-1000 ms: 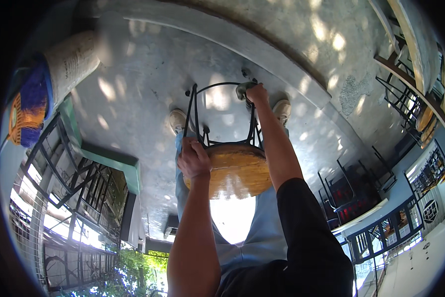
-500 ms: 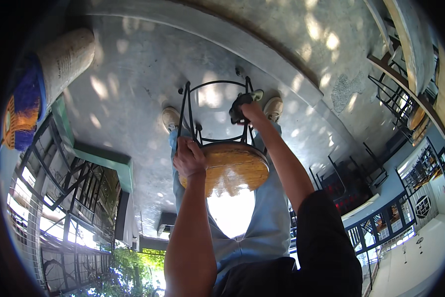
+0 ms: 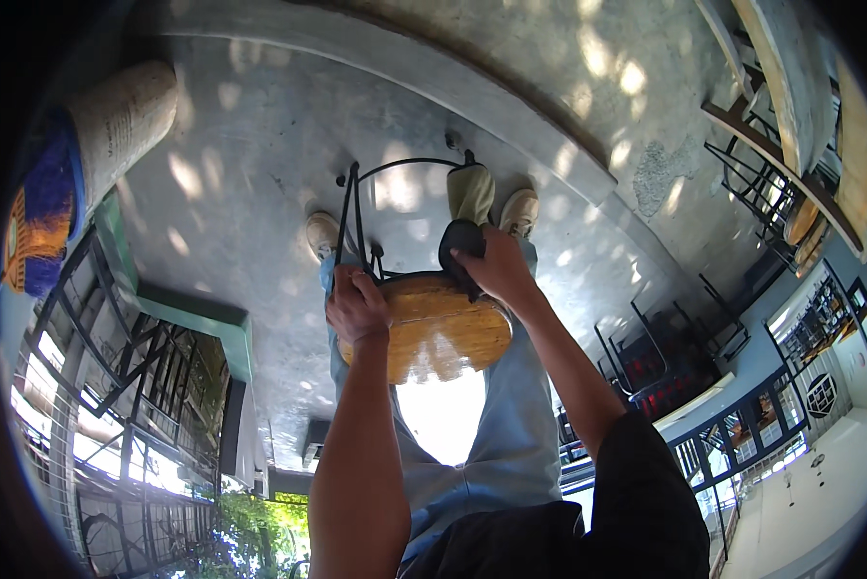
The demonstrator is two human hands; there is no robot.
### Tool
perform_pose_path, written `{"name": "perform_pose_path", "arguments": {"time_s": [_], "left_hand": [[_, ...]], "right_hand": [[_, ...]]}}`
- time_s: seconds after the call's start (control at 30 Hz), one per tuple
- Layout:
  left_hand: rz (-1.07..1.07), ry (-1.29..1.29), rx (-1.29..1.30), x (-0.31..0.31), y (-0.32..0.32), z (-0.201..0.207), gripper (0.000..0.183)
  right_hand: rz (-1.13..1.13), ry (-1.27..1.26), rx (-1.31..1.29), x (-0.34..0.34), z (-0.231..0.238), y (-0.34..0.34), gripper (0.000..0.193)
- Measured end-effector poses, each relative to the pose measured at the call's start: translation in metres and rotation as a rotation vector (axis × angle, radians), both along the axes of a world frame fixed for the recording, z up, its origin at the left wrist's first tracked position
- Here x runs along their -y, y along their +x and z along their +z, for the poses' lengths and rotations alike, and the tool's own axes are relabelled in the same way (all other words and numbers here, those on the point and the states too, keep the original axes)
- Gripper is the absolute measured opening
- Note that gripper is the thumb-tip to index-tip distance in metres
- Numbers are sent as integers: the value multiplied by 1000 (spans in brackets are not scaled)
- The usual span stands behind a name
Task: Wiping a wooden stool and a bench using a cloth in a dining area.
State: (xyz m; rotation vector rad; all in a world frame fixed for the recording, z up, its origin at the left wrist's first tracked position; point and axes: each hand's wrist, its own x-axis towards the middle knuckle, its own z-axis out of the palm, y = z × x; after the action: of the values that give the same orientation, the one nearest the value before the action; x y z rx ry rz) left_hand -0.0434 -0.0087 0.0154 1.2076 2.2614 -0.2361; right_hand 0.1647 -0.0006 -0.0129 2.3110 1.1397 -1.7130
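Concrete floor (image 3: 269,125), round wood-topped stool (image 3: 428,328), cloth (image 3: 462,233)

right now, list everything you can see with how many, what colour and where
stool: 1, brown wooden seat and black metal frame, centre
cloth: apparently 1, black and olive, in the right hand
floor: 1, grey, around the stool
curb: 1, grey, across the top
cylindrical container: 1, off-white, upper left
woven-looking item: 1, blue-purple and orange, far left
ledge: 1, green, left
foliage: uncounted, green, lower left
furniture: several pieces, mostly dark, right
shoes: 2, beige, either side of the stool
trousers: 1 pair, blue, lower centre
left hand: 1, bare, on the stool
right hand: 1, bare, gripping the cloth
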Motion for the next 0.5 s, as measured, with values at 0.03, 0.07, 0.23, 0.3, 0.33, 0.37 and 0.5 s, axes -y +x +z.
{"name": "perform_pose_path", "arguments": {"time_s": [0.03,0.07,0.23,0.3,0.33,0.37,0.5], "left_hand": [[2,0,11,1,4,-2,24],[4,18,13,2,4,-3,24],[8,24,47,-2,24,-9,25],[10,36,34,-1,18,-8,25],[9,50,29,0,12,-7,25],[14,53,38,-1,15,-7,25],[18,21,64,-4,27,-8,25]], "right_hand": [[-3,87,-13,2,1,5,42],[-6,172,-38,3,1,4,43],[-59,57,78,4,-93,19,38],[-142,36,130,6,-112,14,47],[-224,4,126,4,-118,8,53],[-333,-26,-53,4,-127,17,64],[-381,-186,-160,2,-128,35,68]]}}
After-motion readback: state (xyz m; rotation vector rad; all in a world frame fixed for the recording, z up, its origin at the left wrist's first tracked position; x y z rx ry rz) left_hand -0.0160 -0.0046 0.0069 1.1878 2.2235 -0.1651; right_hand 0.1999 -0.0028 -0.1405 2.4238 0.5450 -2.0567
